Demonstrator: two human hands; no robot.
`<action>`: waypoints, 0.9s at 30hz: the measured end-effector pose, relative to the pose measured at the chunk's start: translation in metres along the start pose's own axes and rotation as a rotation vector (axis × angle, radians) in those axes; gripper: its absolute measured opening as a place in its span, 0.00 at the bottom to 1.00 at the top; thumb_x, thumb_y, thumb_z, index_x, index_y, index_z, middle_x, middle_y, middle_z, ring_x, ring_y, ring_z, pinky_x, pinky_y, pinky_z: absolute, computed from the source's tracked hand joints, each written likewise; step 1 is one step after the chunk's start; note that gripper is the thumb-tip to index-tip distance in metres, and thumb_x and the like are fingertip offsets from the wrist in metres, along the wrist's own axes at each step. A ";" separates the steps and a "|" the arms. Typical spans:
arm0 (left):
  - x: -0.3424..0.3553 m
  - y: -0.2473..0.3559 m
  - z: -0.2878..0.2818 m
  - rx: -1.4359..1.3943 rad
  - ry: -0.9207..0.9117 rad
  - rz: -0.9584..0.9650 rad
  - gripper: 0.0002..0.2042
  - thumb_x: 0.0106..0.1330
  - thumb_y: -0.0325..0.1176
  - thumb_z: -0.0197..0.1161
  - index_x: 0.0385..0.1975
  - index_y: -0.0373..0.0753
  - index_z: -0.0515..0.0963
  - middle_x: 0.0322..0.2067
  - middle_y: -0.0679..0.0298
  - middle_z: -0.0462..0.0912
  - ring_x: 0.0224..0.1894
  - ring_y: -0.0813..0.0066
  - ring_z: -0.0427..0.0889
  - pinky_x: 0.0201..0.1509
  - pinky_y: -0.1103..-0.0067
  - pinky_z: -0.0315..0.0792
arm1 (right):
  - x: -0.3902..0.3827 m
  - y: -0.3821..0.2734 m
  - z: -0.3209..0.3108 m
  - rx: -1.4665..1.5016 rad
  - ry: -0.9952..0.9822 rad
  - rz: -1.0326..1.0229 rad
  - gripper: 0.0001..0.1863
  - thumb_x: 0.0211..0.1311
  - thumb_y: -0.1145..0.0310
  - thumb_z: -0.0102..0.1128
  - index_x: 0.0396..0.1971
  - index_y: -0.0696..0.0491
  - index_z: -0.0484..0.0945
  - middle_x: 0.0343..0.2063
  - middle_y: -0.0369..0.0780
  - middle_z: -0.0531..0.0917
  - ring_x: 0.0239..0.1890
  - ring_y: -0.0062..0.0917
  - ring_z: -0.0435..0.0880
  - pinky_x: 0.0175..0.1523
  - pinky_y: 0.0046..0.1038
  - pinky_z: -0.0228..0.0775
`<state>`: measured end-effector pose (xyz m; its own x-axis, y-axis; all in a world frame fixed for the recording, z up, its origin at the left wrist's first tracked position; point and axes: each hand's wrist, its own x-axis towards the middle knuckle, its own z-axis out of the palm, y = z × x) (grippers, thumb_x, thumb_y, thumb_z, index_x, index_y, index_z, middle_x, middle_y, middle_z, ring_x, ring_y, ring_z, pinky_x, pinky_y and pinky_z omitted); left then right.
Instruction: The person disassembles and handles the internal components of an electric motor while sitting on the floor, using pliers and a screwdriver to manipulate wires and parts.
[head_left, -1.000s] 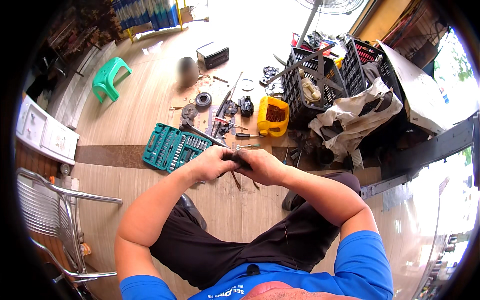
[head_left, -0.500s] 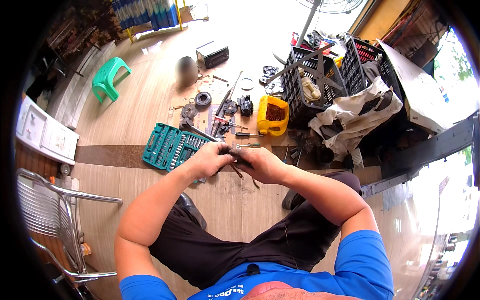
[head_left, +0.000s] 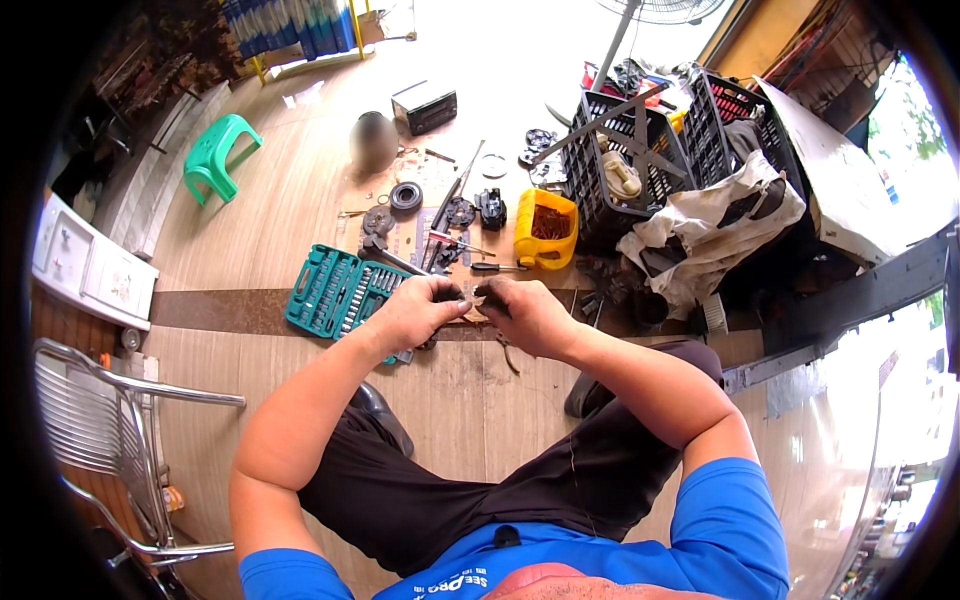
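My left hand (head_left: 418,310) is closed, with its blackened fingertips curled toward the thumb. Facing it, a small gap away, is my right hand (head_left: 530,318), also closed with darkened fingers. Whatever either hand pinches is too small and hidden to name. Below the left hand lies a green socket set case (head_left: 322,292), opened out with rows of sockets. Just beyond the hands are a screwdriver (head_left: 490,267) with a dark handle and a long metal bar (head_left: 398,259). Pliers (head_left: 508,355) lie on the floor below the right hand.
A cut-open yellow jug (head_left: 527,250) holds brownish contents. Farther out lie a black ring-shaped part (head_left: 406,196) and a dark block-like part (head_left: 491,210). Black crates (head_left: 580,160) and a white cloth (head_left: 690,235) crowd the right. A green stool (head_left: 225,140) and metal chair (head_left: 85,410) stand left.
My hands have drawn slightly apart, having been together around a dark piece. The brown strip that hung below them no longer shows there, and the pliers are more exposed.
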<state>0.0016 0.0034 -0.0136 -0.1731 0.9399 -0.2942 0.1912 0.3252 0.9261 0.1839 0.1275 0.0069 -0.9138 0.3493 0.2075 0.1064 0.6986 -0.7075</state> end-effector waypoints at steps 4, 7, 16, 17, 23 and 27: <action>0.001 -0.004 0.000 -0.001 0.027 -0.014 0.12 0.64 0.34 0.65 0.39 0.31 0.81 0.31 0.62 0.84 0.33 0.80 0.79 0.41 0.79 0.73 | 0.001 0.006 0.001 -0.032 0.003 0.008 0.09 0.60 0.67 0.59 0.31 0.57 0.76 0.26 0.52 0.80 0.34 0.50 0.81 0.38 0.45 0.72; -0.002 -0.001 0.000 0.030 0.046 -0.013 0.14 0.63 0.37 0.66 0.38 0.30 0.81 0.29 0.59 0.85 0.31 0.77 0.79 0.40 0.77 0.74 | 0.001 0.004 0.001 -0.061 -0.020 0.031 0.10 0.60 0.66 0.60 0.32 0.58 0.77 0.27 0.52 0.81 0.34 0.50 0.81 0.38 0.43 0.73; -0.005 0.012 0.001 0.069 0.077 -0.038 0.13 0.64 0.36 0.65 0.37 0.30 0.81 0.25 0.60 0.83 0.27 0.79 0.77 0.34 0.77 0.73 | 0.002 0.005 -0.001 -0.098 -0.049 0.088 0.11 0.62 0.65 0.62 0.33 0.59 0.77 0.28 0.53 0.81 0.35 0.50 0.81 0.38 0.41 0.73; -0.005 0.012 0.001 0.079 0.080 -0.030 0.13 0.64 0.35 0.65 0.37 0.30 0.81 0.25 0.60 0.83 0.26 0.79 0.77 0.34 0.77 0.73 | 0.002 0.007 -0.001 -0.092 -0.036 0.090 0.11 0.62 0.66 0.62 0.32 0.59 0.77 0.28 0.53 0.81 0.35 0.50 0.81 0.38 0.41 0.73; -0.003 -0.003 0.001 0.069 0.119 0.076 0.10 0.65 0.33 0.64 0.36 0.30 0.81 0.24 0.63 0.82 0.25 0.82 0.74 0.31 0.79 0.71 | 0.004 0.008 0.000 0.075 0.041 0.144 0.09 0.59 0.70 0.63 0.30 0.60 0.76 0.28 0.53 0.81 0.34 0.50 0.81 0.37 0.41 0.73; -0.007 0.017 -0.001 0.132 0.090 0.010 0.09 0.64 0.28 0.62 0.40 0.30 0.82 0.32 0.64 0.86 0.34 0.84 0.78 0.41 0.81 0.74 | 0.006 0.011 -0.002 0.130 0.058 0.210 0.09 0.58 0.71 0.64 0.34 0.61 0.78 0.31 0.53 0.82 0.36 0.48 0.82 0.40 0.39 0.74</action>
<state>0.0047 0.0019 0.0042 -0.2556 0.9319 -0.2575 0.3174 0.3324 0.8881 0.1805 0.1387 0.0022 -0.8526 0.5160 0.0822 0.2371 0.5223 -0.8191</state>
